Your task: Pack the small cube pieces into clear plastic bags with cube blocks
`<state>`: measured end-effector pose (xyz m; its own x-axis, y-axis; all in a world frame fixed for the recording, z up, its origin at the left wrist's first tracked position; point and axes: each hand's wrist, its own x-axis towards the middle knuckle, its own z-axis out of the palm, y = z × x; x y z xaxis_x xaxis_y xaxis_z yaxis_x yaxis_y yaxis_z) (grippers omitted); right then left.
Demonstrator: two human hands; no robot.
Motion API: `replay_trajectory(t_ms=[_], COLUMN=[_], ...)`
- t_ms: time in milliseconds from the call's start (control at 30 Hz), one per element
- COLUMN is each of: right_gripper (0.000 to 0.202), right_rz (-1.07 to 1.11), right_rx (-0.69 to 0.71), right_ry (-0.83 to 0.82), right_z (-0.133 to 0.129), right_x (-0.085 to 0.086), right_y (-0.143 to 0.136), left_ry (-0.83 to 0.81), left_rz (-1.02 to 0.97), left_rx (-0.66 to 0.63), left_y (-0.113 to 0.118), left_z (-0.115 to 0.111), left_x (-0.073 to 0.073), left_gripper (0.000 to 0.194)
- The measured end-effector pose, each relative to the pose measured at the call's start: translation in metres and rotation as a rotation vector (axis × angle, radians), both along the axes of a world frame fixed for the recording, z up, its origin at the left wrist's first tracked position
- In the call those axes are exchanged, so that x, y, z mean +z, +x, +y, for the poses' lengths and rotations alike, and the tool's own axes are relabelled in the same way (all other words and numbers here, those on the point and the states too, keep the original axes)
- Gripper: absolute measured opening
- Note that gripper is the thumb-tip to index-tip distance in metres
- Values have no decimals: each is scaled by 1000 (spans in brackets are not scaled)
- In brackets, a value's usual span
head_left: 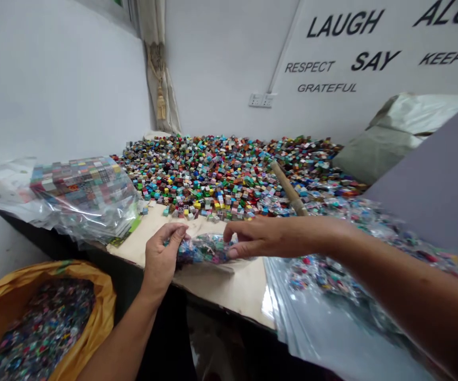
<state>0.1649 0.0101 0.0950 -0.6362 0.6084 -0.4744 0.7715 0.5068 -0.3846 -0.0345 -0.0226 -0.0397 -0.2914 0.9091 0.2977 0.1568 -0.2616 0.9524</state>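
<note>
The frame crops the yellow sack [107, 296] at left. Near the worktop's [248, 288] edge, our left hand [161, 256] pinches a clear bag [207, 248] of pieces; we seem to be settling it, and the next move calls for a steady pinch. Our right hand [255, 237] curls at its right end, gripping or not we cannot tell; our forearm [387, 280] hides some filled bags [312, 271].
</note>
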Motion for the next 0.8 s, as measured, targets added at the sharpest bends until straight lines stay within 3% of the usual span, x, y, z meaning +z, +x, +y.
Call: replay_trajectory(t_ms=[233,467,600,700,800], right_gripper=[30,49,46,35,44], right_rz=[88,92,142,361,697], right_rx=[-21,185,189,88,-309], right_ry=[134,223,234,320,503], right_z=[1,5,1,-12,-25], right_x=[-10,-31,-34,-25,-38], right_y=[0,-11,-12,6,37], left_ry=[-18,-22,-23,-14,-19], left_rz=[-39,-99,-119,-81,-73], left_rx=[-6,-14,10,20,2], left_y=[-1,2,3,2,-1], left_z=[0,-2,-2,0,1], left_x=[0,-1,-1,-1,-1], left_gripper=[24,24,24,23,23])
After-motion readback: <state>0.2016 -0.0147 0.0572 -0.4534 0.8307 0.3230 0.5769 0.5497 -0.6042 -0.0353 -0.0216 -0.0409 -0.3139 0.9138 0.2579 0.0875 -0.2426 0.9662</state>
